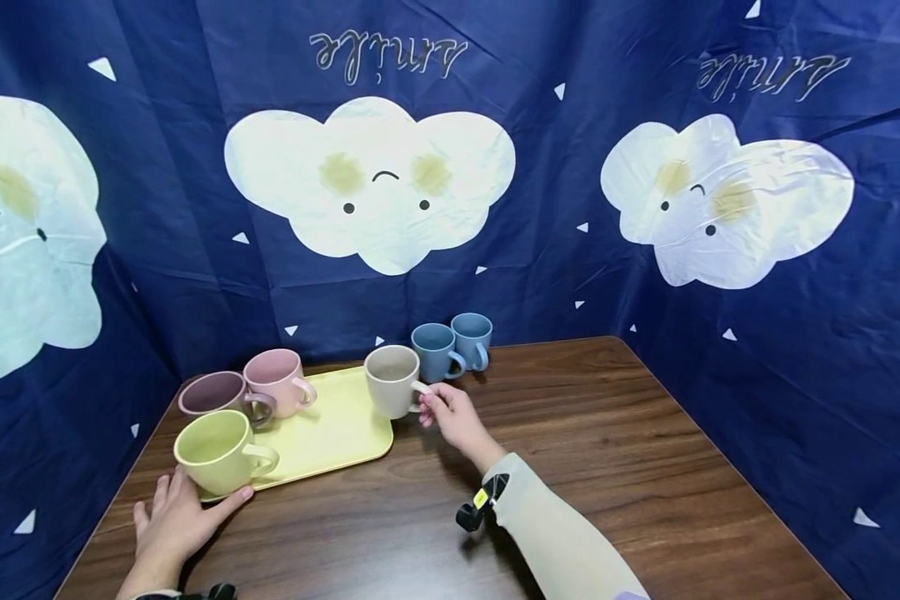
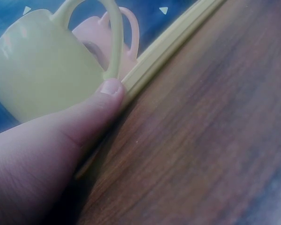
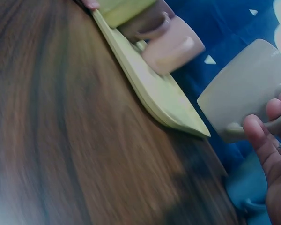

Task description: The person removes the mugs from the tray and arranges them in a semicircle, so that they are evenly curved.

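Note:
My right hand [image 1: 453,417] grips the handle of a light grey mug [image 1: 392,385]. In the right wrist view this mug [image 3: 248,91] is raised, beyond the end of the yellow tray [image 1: 345,425]. My left hand [image 1: 172,521] lies at the tray's near left corner, thumb stretched along the front edge, close below a yellow-green mug [image 1: 213,454]. In the left wrist view the thumb [image 2: 96,105] touches the tray edge by that mug's handle. A pink mug [image 1: 276,379] and a mauve mug [image 1: 213,396] also stand on the tray's left part.
Two blue mugs, one nearer [image 1: 432,354] and one farther right [image 1: 474,337], stand at the table's back edge, behind my right hand. The wooden table [image 1: 607,467] extends right and forward. A dark blue curtain [image 1: 555,283] with clouds encloses the back and sides.

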A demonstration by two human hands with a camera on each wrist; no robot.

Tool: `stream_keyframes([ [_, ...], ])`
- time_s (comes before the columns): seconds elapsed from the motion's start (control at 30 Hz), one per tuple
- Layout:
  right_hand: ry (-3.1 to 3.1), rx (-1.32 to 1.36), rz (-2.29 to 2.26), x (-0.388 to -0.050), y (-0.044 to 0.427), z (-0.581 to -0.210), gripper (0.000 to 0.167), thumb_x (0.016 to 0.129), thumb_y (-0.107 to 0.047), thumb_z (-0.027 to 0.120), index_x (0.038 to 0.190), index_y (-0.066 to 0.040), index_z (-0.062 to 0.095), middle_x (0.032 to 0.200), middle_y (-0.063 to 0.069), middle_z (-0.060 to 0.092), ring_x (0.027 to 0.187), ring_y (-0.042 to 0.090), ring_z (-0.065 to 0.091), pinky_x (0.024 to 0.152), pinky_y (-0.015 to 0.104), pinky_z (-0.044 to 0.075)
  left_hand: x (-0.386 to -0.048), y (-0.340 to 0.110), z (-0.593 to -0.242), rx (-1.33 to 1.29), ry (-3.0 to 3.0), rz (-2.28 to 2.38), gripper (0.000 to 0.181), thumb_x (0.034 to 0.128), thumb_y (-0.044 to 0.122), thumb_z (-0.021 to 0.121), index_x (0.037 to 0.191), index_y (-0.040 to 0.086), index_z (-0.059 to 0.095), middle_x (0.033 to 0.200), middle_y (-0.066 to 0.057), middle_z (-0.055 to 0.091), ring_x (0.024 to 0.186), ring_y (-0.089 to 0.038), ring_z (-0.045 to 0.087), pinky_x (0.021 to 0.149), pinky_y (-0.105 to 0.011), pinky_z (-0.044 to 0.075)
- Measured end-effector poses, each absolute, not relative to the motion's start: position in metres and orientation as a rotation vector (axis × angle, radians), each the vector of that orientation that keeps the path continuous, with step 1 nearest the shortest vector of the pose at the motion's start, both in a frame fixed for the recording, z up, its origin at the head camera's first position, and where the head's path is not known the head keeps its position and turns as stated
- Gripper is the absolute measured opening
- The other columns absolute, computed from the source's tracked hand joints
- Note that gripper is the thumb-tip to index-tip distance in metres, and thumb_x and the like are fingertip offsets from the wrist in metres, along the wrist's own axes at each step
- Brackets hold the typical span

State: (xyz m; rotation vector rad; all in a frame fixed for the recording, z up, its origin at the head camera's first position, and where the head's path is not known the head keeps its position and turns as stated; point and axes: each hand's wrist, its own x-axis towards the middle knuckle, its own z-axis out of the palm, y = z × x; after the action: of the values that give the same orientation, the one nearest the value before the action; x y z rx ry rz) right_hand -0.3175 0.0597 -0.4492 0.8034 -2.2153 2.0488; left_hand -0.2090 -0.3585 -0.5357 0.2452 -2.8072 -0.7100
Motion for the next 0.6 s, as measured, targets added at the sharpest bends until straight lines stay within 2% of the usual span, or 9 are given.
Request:
stream_keyframes([
  [0.13,-2.227,0.755,2.01,-0.323,0.078,-0.447,0.022,0.104,0.004,0.047,0.102,0.025,0.055,0.087,0.034,0.061,0.072,0.035,0.066,0.071,0.056,0.058,-0.21,-0.358,-0.536,0.242,-2.803,-0.708,0.118,0.0849,0.07,0.065,0.158,-0.004,0.01,0.154,-0.037,0.021,0.141,-0.064,0.009,0.101,-0.085,-0.006],
  [0.27,-2.21,0.696,2.011,-0.337,0.097,-0.458,0.021,0.104,0.004,0.047,0.102,0.024,0.055,0.086,0.031,0.061,0.071,0.03,0.067,0.067,0.043,0.061,-0.21,-0.359,-0.537,0.248,-2.8,-0.699,0.119,0.0849,0.07,0.065,0.159,-0.003,0.007,0.154,-0.037,0.021,0.142,-0.064,0.008,0.102,-0.084,-0.006],
  [0.43,-2.187,0.593,1.999,-0.345,0.119,-0.467,0.023,0.105,0.0,0.049,0.103,0.021,0.058,0.085,0.024,0.062,0.069,0.021,0.066,0.064,0.033,0.06,-0.21,-0.359,-0.538,0.251,-2.804,-0.698,0.119,0.0851,0.07,0.065,0.159,-0.003,0.007,0.154,-0.037,0.021,0.142,-0.064,0.009,0.102,-0.084,-0.006],
  [0.6,-2.149,0.511,2.0,-0.345,0.144,-0.463,0.024,0.106,0.0,0.048,0.104,0.023,0.055,0.082,0.016,0.062,0.066,0.013,0.063,0.062,0.025,0.057,-0.211,-0.358,-0.538,0.245,-2.807,-0.697,0.119,0.0851,0.07,0.065,0.159,-0.004,0.008,0.154,-0.037,0.021,0.141,-0.064,0.009,0.102,-0.084,-0.006],
])
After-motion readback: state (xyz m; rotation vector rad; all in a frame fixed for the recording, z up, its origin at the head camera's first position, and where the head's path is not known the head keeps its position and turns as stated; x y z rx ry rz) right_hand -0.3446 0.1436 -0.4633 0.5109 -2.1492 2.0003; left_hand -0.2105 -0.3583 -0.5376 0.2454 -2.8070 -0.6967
